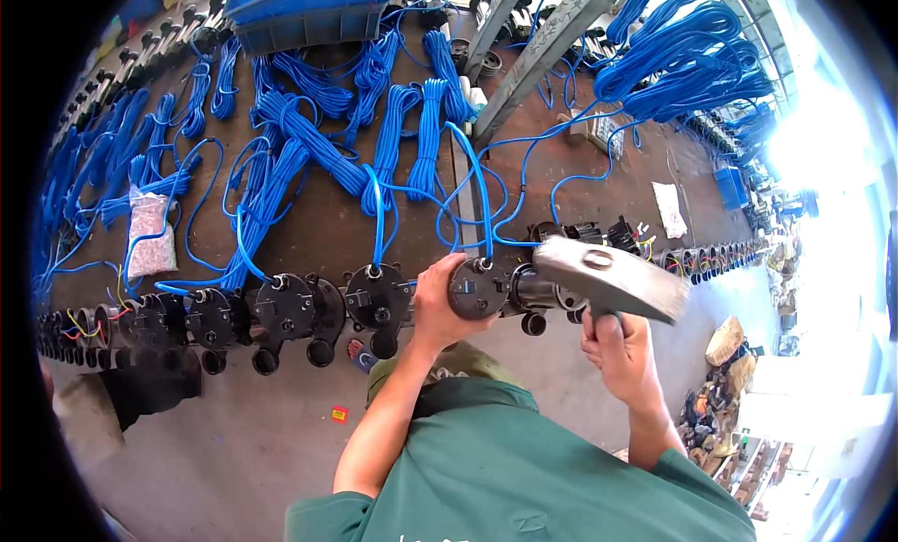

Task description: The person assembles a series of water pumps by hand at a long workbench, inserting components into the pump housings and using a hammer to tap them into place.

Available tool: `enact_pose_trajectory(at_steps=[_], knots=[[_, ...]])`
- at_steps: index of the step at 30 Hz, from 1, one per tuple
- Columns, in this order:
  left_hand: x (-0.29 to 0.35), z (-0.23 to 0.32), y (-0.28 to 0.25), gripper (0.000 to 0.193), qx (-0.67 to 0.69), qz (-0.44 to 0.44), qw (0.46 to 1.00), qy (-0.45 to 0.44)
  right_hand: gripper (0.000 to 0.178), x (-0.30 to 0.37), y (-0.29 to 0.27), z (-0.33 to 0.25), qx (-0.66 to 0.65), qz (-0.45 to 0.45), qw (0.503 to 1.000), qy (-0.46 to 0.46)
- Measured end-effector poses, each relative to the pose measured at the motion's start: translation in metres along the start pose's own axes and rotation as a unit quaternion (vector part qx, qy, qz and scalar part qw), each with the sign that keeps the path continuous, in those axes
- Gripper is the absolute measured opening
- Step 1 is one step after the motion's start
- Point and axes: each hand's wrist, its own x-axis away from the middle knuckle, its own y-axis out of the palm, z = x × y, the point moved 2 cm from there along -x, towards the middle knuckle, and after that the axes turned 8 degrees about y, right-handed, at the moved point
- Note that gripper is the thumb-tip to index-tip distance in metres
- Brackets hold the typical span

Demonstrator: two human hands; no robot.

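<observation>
My left hand (438,304) is closed round the side of a round black end cap (479,288), which sits at the table's near edge with a blue cable rising from its top. In my right hand (625,355) is a hammer (617,275), gripped by the handle. Its broad grey metal head is raised to the right of the cap, apart from it. Left of my left hand stands another black cap (377,297) with its own blue cable. A bare metal cylinder (538,289) lies just right of the gripped cap, partly behind the hammer.
Several bundles of blue cable (313,144) cover the brown table (552,210). A blue crate (309,14) stands at the back, and a slanting metal post (538,65) rises behind my hands. A bag of pale pink bits (152,233) lies at left. More black housings (716,261) line the near edge.
</observation>
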Motion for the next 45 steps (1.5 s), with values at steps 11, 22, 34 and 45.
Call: enact_pose_trajectory(at_steps=[11,22,34,45], knots=[[0.011,-0.008,0.002,0.098,-0.009,-0.014,1.000,-0.005,0.037,-0.004,-0.006,-0.001,-0.081,-0.093,0.992,0.042],[0.010,0.002,0.011,0.097,0.021,0.000,0.999,-0.030,0.041,-0.039,-0.003,0.042,0.127,-0.127,0.982,0.051],[0.170,-0.080,0.052,0.034,0.058,-0.074,0.900,-0.426,0.020,-0.015,-0.018,0.188,-0.014,-0.019,0.994,0.109],[0.188,-0.098,0.073,0.069,0.069,0.011,0.914,-0.399,0.020,-0.027,0.002,0.214,0.127,-0.031,0.987,-0.094]])
